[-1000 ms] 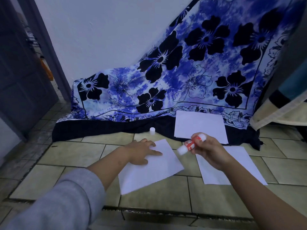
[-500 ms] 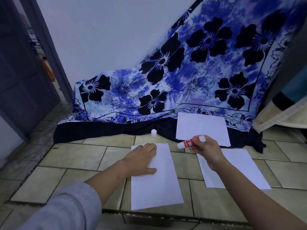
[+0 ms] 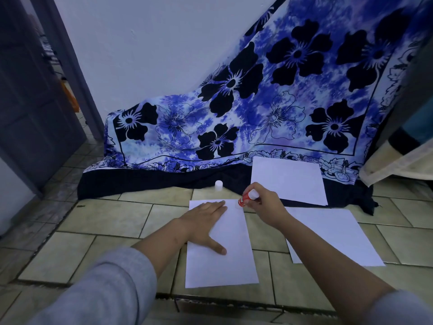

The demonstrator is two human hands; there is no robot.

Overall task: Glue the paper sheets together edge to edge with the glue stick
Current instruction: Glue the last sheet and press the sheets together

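Red glue stick in right hand

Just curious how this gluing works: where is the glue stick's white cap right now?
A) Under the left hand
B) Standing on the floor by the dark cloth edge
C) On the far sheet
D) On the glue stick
B: the white cap stands on the tiles beside the cloth, apart from the glue stick in the right hand.

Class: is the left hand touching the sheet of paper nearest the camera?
Touching. The head view shows the left hand lying flat on the nearest sheet, fingers spread across it.

Grey long sleeves pushed up both forearms, hands bare.
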